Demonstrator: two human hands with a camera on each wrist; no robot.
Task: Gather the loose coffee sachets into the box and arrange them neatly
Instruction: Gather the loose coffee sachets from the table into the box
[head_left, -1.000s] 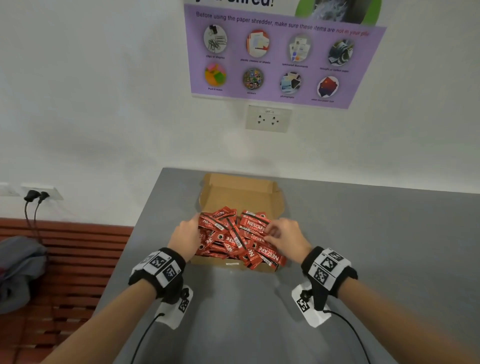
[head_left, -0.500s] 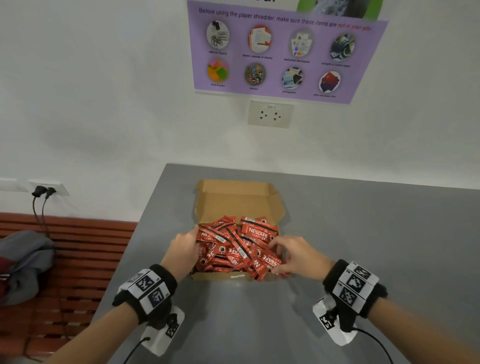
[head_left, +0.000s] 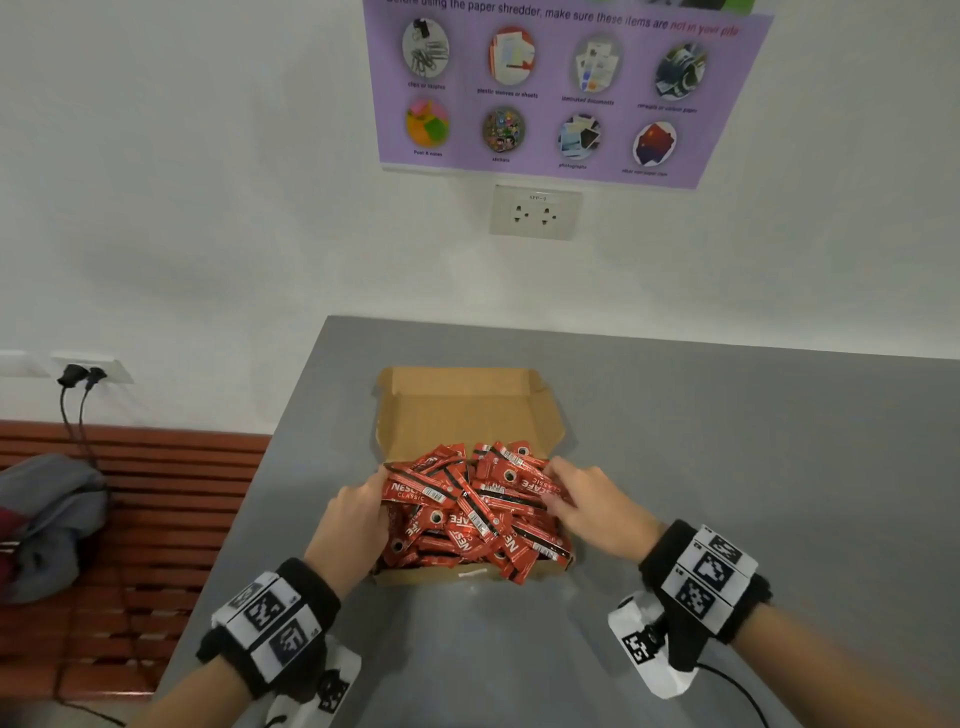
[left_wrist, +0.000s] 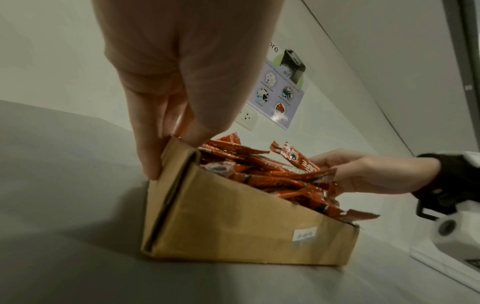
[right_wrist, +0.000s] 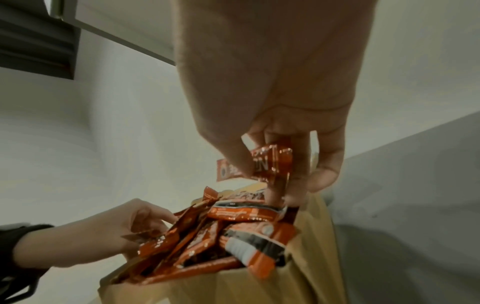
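**Both hands at the box, sachets heaped inside**

Cardboard box (head_left: 467, 410) sits on the grey desk (head_left: 727, 467), lid flap open and standing at the far side. Red coffee sachets (head_left: 467, 514) are piled in it, crisscrossed, not lined up; a few poke over the near right rim.

Left hand (head_left: 358, 514) is at the box's left wall. In the left wrist view its fingers (left_wrist: 145, 144) run down the outside of the near left corner and the thumb sits on the rim, so the wall is pinched between them.

Right hand (head_left: 597, 504) is on the right side of the heap. In the right wrist view, thumb and fingers (right_wrist: 324, 164) are clamped on one sachet (right_wrist: 270, 162), held just above the pile.

On the wall beyond: purple poster (head_left: 561, 93), with a socket (head_left: 535, 212) below it. Wooden bench (head_left: 156, 519) left of the desk, grey bag (head_left: 47, 514) on it.
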